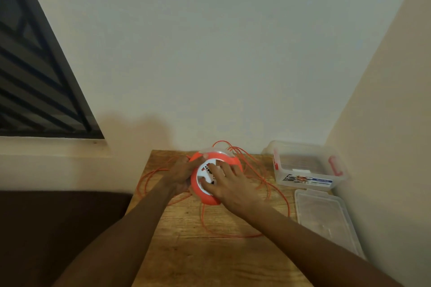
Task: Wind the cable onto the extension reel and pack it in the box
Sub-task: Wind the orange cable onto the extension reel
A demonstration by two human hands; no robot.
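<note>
An orange extension reel (211,199) with a white socket face is tilted up on the wooden table (186,251). My left hand (180,173) grips its left side, thumb on the top rim. My right hand (229,183) lies flat on the white face with fingers spread. Thin orange cable (268,184) lies in loose loops on the table, to the left, right and front of the reel. A clear plastic box (307,165) with red latches stands open at the back right, apart from both hands.
The box's clear lid (326,219) lies flat along the table's right edge. Walls close in behind and on the right. A dark sofa (46,228) sits left of the table, and a barred window (35,65) is up on the left.
</note>
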